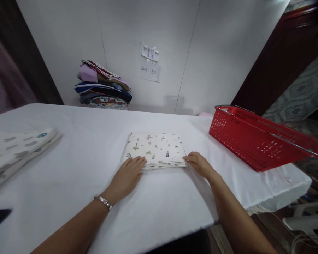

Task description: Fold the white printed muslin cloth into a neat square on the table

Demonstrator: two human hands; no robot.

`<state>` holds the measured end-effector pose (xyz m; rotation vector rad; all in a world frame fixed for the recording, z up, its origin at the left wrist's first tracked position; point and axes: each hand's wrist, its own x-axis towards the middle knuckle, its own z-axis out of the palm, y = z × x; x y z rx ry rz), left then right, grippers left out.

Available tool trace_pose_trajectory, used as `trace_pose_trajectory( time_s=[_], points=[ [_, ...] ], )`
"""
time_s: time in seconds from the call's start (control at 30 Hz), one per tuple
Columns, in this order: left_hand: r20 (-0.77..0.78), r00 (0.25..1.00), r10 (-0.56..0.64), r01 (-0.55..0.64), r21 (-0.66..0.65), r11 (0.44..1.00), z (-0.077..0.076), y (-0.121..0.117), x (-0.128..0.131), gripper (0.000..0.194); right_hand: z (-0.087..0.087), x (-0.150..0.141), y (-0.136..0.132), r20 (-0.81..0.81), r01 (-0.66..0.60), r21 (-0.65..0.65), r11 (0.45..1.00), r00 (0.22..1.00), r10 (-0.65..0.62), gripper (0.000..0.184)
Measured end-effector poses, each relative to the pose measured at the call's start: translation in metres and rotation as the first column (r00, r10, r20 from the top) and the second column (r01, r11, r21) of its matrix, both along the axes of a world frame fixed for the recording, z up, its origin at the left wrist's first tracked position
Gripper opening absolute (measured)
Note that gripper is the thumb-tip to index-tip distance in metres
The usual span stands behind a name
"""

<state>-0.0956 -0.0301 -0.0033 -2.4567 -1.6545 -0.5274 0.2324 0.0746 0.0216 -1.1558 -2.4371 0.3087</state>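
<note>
My grip is on both near corners of the patterned cloth [157,146]: the left grip [127,175] lies open and flat, fingers together over one corner; the right grip [200,165] has its fingers bent at the other, and I cannot tell whether they pinch it.

From the left, another printed cloth [16,148] lies folded over at the edge of my view, well apart from mine. Against the wall rises a stack of fabrics [103,86]. Then comes my patterned cloth, flat on the white bench [82,134] in front of me, between my two hands. I judge its folding well along: it is already a compact, layered rectangle. The near edges are not quite flush, so some squaring seems left; whether another fold is due, I cannot tell. Its long axis appears to run left to right, across my front, with the stacked layer edges facing me. Farther right, apart from it, stands the red basket [254,137], with no hand on it.
</note>
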Motion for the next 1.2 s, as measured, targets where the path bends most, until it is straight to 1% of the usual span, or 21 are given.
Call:
trace_pose_trajectory(
  time_s=[0.3,0.47,0.53,0.63,0.7,0.83,1.03,1.1,1.2],
  points=[
    [-0.017,1.0,-0.009,0.009,-0.009,1.0,-0.001,0.002,-0.003,0.043,-0.008,0.002,-0.002,-0.108,-0.006,-0.006,1.0,0.994,0.006,0.029],
    [-0.025,1.0,-0.018,0.018,-0.002,1.0,-0.001,0.002,-0.003,0.044,-0.009,0.003,-0.001,-0.301,0.0,0.012,1.0,0.954,0.004,0.027],
    [-0.025,0.999,-0.02,0.02,0.001,1.0,-0.001,0.001,-0.003,0.045,-0.007,0.001,-0.003,-0.34,-0.01,-0.016,1.0,0.94,0.003,0.025],
    [-0.039,0.999,-0.019,0.019,-0.003,1.0,-0.001,0.002,-0.003,0.046,-0.006,-0.004,-0.008,-0.309,-0.027,-0.088,0.996,0.951,-0.002,0.023],
    [-0.052,0.999,-0.016,0.015,-0.005,1.0,-0.001,0.002,-0.003,0.047,-0.005,-0.006,-0.01,-0.278,-0.022,-0.105,0.994,0.96,-0.008,0.022],
    [-0.054,0.998,-0.019,0.019,-0.003,1.0,0.0,0.002,-0.002,0.046,-0.006,-0.007,-0.012,-0.249,-0.013,-0.098,0.995,0.968,-0.012,0.022],
    [-0.042,0.999,-0.02,0.021,0.009,1.0,-0.002,0.003,-0.002,0.046,-0.011,-0.014,-0.011,-0.285,0.027,-0.094,0.995,0.957,-0.052,0.018],
    [-0.04,0.999,-0.02,0.021,0.007,1.0,-0.002,0.003,-0.003,0.046,-0.014,-0.016,-0.01,-0.304,0.055,-0.075,0.996,0.95,-0.075,0.016],
    [-0.041,0.999,-0.018,0.018,0.006,1.0,-0.002,0.003,-0.003,0.046,-0.015,-0.017,-0.007,-0.375,0.091,-0.005,0.996,0.923,-0.087,0.015]
  ],
)
